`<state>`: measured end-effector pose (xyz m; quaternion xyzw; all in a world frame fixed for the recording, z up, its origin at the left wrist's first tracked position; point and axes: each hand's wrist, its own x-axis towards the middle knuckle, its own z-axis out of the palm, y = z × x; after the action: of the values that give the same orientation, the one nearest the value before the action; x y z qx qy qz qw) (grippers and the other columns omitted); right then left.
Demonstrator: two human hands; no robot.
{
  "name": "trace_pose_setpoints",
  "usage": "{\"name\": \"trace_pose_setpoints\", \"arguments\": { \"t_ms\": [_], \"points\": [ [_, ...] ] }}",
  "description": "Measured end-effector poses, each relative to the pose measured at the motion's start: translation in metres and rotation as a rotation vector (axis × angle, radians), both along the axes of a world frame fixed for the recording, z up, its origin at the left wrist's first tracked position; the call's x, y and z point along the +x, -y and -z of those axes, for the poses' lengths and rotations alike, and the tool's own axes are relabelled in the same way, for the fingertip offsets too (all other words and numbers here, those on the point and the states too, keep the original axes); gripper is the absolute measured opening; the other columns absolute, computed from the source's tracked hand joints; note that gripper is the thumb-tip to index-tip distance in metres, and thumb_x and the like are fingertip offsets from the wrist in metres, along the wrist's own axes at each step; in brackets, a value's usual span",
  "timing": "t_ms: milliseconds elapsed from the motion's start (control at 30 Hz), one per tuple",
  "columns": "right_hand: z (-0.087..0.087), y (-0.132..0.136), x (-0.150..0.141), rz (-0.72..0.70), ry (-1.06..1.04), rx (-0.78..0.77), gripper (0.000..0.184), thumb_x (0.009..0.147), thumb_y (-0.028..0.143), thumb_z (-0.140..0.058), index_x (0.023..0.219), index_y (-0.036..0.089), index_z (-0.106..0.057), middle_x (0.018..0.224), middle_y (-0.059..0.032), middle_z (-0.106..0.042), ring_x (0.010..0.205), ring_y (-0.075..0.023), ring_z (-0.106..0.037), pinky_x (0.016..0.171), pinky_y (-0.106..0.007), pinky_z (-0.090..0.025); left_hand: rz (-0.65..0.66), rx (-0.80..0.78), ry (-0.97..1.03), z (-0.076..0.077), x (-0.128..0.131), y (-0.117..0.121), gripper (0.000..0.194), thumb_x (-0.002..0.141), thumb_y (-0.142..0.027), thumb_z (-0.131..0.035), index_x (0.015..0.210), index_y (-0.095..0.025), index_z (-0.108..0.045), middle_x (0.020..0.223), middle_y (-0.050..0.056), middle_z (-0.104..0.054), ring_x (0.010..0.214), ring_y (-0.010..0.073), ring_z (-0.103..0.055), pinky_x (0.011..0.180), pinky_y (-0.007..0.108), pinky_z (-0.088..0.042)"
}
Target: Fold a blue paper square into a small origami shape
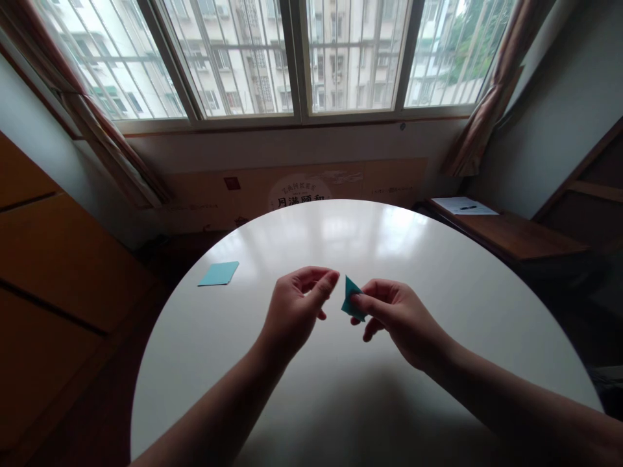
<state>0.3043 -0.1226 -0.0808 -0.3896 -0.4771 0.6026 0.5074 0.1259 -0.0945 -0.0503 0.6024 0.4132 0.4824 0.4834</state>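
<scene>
My right hand (394, 311) pinches a small folded piece of teal paper (352, 305) between thumb and fingers, above the middle of the table. One pointed corner of the paper sticks upward, and its right part is hidden by the thumb. Just left of it, with a narrow gap between, is my left hand (306, 298). Its thumb and index fingertip are pressed together, and nothing shows between them. Farther left on the table lies a light blue stack of square paper (219, 274).
Both forearms reach over a round white table (467, 311). Beyond its right edge stands a wooden side table (530, 233) bearing a white sheet (464, 206) and a dark pen (468, 207). Behind are a printed cardboard panel (394, 178) and a barred window. An orange-brown cabinet (53, 259) is at left.
</scene>
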Motion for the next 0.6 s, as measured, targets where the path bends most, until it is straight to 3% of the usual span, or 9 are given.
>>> {"name": "trace_pose_setpoints", "arguments": {
  "t_ms": [133,333,433,600],
  "points": [
    [0.0013,0.0002,0.0003,0.0,0.02,0.019,0.026,0.077,0.038,-0.083,0.077,0.015,-0.072,0.073,-0.0052,-0.072,0.069,-0.0172,-0.068,0.049,-0.022,-0.053,0.176,-0.068,-0.085,0.0027,0.0035,0.0035,0.028,0.083,-0.039,-0.074,0.085,-0.011,-0.074,0.072,0.008,-0.074,0.062,0.0162,-0.065,0.046,0.019,-0.048],
    [-0.003,0.0008,0.0001,-0.09,0.124,-0.019,0.033,0.08,0.046,-0.079,0.086,0.015,-0.073,0.087,-0.0084,-0.074,0.079,-0.0198,-0.07,0.049,-0.02,-0.052,0.116,-0.092,-0.047,0.0051,0.0038,0.0013,0.028,0.083,-0.038,-0.072,0.078,-0.01,-0.073,0.065,0.006,-0.07,0.056,0.0128,-0.061,0.043,0.018,-0.044],
    [-0.0034,0.0,0.0012,-0.125,0.195,-0.048,0.036,0.082,0.048,-0.077,0.083,0.013,-0.071,0.085,-0.0096,-0.074,0.074,-0.0185,-0.07,0.047,-0.019,-0.05,0.08,-0.087,-0.049,0.0057,0.003,-0.0007,0.029,0.081,-0.039,-0.073,0.078,-0.01,-0.073,0.063,0.004,-0.068,0.053,0.0112,-0.057,0.042,0.018,-0.044],
    [-0.001,-0.0008,0.0036,-0.106,0.192,-0.021,0.035,0.083,0.047,-0.076,0.086,0.013,-0.071,0.082,-0.0084,-0.074,0.072,-0.017,-0.069,0.048,-0.019,-0.05,0.129,-0.117,-0.087,0.0053,0.0026,-0.0016,0.032,0.082,-0.042,-0.071,0.084,-0.01,-0.074,0.066,0.004,-0.066,0.06,0.0131,-0.058,0.042,0.018,-0.046]
  ]
}}
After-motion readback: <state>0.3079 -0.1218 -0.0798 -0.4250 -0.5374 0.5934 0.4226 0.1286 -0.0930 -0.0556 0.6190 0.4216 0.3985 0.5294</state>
